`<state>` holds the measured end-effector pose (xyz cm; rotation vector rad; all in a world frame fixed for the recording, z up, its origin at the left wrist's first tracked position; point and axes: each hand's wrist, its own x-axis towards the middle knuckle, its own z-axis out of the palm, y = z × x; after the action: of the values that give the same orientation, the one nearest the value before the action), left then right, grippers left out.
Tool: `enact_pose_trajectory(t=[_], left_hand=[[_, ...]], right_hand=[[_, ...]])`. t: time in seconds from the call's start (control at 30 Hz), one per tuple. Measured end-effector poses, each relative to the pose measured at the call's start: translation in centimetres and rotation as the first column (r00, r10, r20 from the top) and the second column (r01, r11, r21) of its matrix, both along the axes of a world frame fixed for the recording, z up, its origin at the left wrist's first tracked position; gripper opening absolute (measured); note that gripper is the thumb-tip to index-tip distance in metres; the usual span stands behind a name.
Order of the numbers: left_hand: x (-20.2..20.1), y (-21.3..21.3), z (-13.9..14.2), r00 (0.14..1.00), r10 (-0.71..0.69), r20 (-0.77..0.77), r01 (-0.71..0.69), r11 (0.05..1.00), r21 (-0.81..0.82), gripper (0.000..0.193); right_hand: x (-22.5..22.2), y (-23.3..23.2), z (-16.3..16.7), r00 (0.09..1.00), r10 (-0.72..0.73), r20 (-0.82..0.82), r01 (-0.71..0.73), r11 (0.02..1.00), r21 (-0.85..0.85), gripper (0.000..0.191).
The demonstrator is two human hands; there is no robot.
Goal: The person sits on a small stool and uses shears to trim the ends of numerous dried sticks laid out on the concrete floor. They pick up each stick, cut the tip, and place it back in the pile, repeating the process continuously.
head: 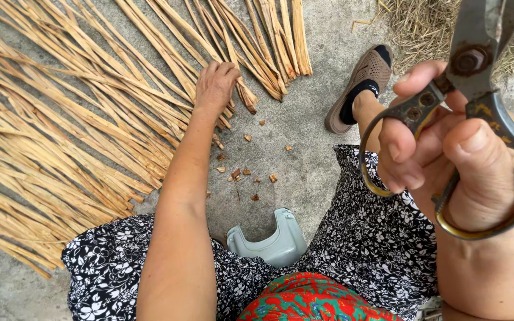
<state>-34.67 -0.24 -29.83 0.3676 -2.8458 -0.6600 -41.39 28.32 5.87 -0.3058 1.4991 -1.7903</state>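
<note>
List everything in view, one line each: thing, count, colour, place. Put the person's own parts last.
split cane strips: many, pale yellow, spread over the ground at left and top
cut scraps: about a dozen, tan, on the ground near the strip ends
dry straw: one heap, dull yellow, top right
ground: one, grey concrete, under everything
stool: one, pale grey-green plastic, between the knees
scissors: one pair, dark rusty metal, held up at right
shoe: one, brown mesh, on the foot at upper centre
dress: one, black with white flowers, over the lap
red patterned cloth: one, bottom centre
left hand: resting on the strips
right hand: fingers through the scissor handles
</note>
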Motion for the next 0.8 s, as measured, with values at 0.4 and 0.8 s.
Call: enact_pose_trajectory(t=[0.4,0.8], left_hand=[[-2.6,-2.0,15.7,0.795,-0.042,-0.606,-0.054,0.989,-0.139,0.019],[6.4,1.2,36.4,0.784,-0.075,-0.616,0.150,0.986,0.072,0.013]], right_hand=[[-0.2,-1.8,0.1,0.990,0.039,-0.139,-0.050,0.996,-0.076,0.056],[1.2,-1.2,-1.0,0.779,0.130,-0.613,-0.184,0.983,-0.026,0.064]])
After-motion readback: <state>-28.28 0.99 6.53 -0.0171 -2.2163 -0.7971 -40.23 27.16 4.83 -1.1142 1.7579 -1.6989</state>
